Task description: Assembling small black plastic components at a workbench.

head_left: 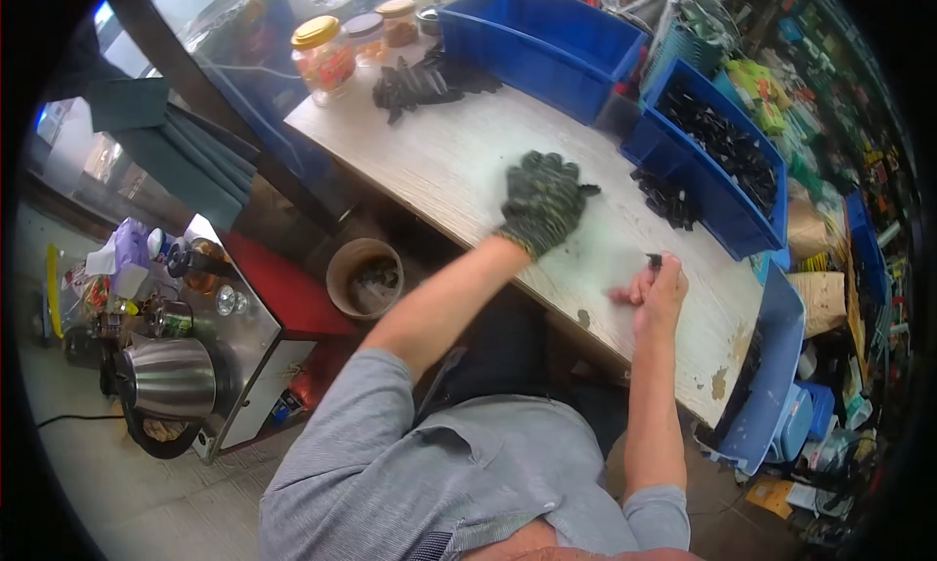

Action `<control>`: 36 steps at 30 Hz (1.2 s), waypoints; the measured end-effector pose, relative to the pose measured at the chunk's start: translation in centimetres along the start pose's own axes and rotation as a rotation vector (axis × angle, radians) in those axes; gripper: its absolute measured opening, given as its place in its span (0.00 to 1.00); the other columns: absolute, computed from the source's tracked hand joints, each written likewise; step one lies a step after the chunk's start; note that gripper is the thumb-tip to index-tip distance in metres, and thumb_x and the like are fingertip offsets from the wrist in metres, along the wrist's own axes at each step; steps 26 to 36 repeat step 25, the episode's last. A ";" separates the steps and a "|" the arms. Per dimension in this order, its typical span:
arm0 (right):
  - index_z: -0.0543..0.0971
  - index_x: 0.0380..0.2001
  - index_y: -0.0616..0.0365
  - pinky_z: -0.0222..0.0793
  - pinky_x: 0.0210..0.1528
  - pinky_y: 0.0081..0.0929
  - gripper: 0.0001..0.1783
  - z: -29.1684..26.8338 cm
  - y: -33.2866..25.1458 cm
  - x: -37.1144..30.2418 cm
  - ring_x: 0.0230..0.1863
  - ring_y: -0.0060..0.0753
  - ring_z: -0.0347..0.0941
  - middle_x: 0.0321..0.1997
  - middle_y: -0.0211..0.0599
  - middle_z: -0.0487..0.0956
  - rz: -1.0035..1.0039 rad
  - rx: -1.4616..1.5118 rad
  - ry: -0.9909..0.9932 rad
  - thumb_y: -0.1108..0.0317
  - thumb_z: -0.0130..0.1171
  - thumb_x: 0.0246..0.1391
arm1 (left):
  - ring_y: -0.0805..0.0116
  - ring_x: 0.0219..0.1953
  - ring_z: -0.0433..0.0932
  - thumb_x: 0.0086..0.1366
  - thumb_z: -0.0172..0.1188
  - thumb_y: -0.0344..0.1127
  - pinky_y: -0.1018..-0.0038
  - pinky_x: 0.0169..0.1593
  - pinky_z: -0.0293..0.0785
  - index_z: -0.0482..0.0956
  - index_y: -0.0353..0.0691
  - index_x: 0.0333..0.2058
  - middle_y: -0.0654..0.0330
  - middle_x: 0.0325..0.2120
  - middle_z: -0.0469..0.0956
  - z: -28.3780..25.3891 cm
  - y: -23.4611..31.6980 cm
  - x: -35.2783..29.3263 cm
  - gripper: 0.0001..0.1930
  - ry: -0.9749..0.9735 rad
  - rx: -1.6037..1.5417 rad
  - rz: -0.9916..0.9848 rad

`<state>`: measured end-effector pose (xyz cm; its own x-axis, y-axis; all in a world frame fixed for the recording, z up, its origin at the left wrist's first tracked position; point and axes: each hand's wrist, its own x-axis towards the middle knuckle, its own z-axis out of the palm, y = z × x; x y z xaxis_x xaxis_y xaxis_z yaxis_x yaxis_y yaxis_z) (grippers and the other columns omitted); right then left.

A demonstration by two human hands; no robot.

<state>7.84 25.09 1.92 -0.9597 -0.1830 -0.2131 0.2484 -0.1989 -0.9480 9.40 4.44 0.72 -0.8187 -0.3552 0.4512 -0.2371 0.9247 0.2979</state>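
My left hand (544, 205), in a dark green patterned glove, is over the middle of the white table (439, 166). Its fingers are curled, and a dark piece (590, 189) sticks out on its thumb side; most of that piece is hidden. My bare right hand (656, 292) is closer to the table's front edge on the right, pinching a small black plastic part (654, 260) at the fingertips. Beyond it, a small heap of loose black parts (668, 200) lies beside a blue bin (708, 185) filled with similar black pieces.
Another blue bin (547, 48) stands at the back. Dark gloves or cloths (429, 83) lie near lidded jars (323, 53) at the far left. A bucket (365, 278) sits below the table's left side, near a cabinet with a steel kettle (171, 377). Clutter crowds the right.
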 end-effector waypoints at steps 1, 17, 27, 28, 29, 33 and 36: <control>0.66 0.24 0.54 0.76 0.21 0.42 0.19 0.0 0.2 0.2 0.13 0.24 0.56 0.14 0.26 0.58 -0.001 -0.010 0.031 0.54 0.48 0.64 | 0.55 0.43 0.76 0.58 0.57 0.42 0.54 0.46 0.72 0.82 0.45 0.40 0.57 0.38 0.79 0.7 -0.6 0.5 0.13 -0.045 0.076 0.047; 0.68 0.26 0.54 0.72 0.15 0.31 0.17 1.2 0.1 0.0 0.15 0.22 0.60 0.16 0.28 0.61 -0.132 0.011 0.141 0.56 0.42 0.65 | 0.51 0.44 0.79 0.67 0.58 0.34 0.61 0.48 0.75 0.81 0.36 0.45 0.49 0.41 0.81 1.1 5.0 -4.5 0.11 -0.264 -0.909 0.197; 0.70 0.27 0.54 0.72 0.16 0.27 0.16 1.4 0.6 -0.3 0.15 0.21 0.62 0.17 0.29 0.65 -0.190 -0.084 0.137 0.58 0.42 0.65 | 0.48 0.48 0.78 0.67 0.58 0.45 0.59 0.53 0.72 0.78 0.42 0.53 0.47 0.47 0.80 3.8 5.5 -5.2 0.19 -0.176 -0.978 0.011; 0.70 0.27 0.54 0.72 0.16 0.27 0.16 1.4 0.6 -0.3 0.15 0.21 0.62 0.17 0.29 0.65 -0.190 -0.084 0.137 0.58 0.42 0.65 | 0.48 0.48 0.78 0.67 0.58 0.45 0.59 0.53 0.72 0.78 0.42 0.53 0.47 0.47 0.80 3.8 5.5 -5.2 0.19 -0.176 -0.978 0.011; 0.70 0.27 0.54 0.72 0.16 0.27 0.16 1.4 0.6 -0.3 0.15 0.21 0.62 0.17 0.29 0.65 -0.190 -0.084 0.137 0.58 0.42 0.65 | 0.48 0.48 0.78 0.67 0.58 0.45 0.59 0.53 0.72 0.78 0.42 0.53 0.47 0.47 0.80 3.8 5.5 -5.2 0.19 -0.176 -0.978 0.011; 0.70 0.27 0.54 0.72 0.16 0.27 0.16 1.4 0.6 -0.3 0.15 0.21 0.62 0.17 0.29 0.65 -0.190 -0.084 0.137 0.58 0.42 0.65 | 0.48 0.48 0.78 0.67 0.58 0.45 0.59 0.53 0.72 0.78 0.42 0.53 0.47 0.47 0.80 3.8 5.5 -5.2 0.19 -0.176 -0.978 0.011; 0.70 0.27 0.54 0.72 0.16 0.27 0.16 1.4 0.6 -0.3 0.15 0.21 0.62 0.17 0.29 0.65 -0.190 -0.084 0.137 0.58 0.42 0.65 | 0.48 0.48 0.78 0.67 0.58 0.45 0.59 0.53 0.72 0.78 0.42 0.53 0.47 0.47 0.80 3.8 5.5 -5.2 0.19 -0.176 -0.978 0.011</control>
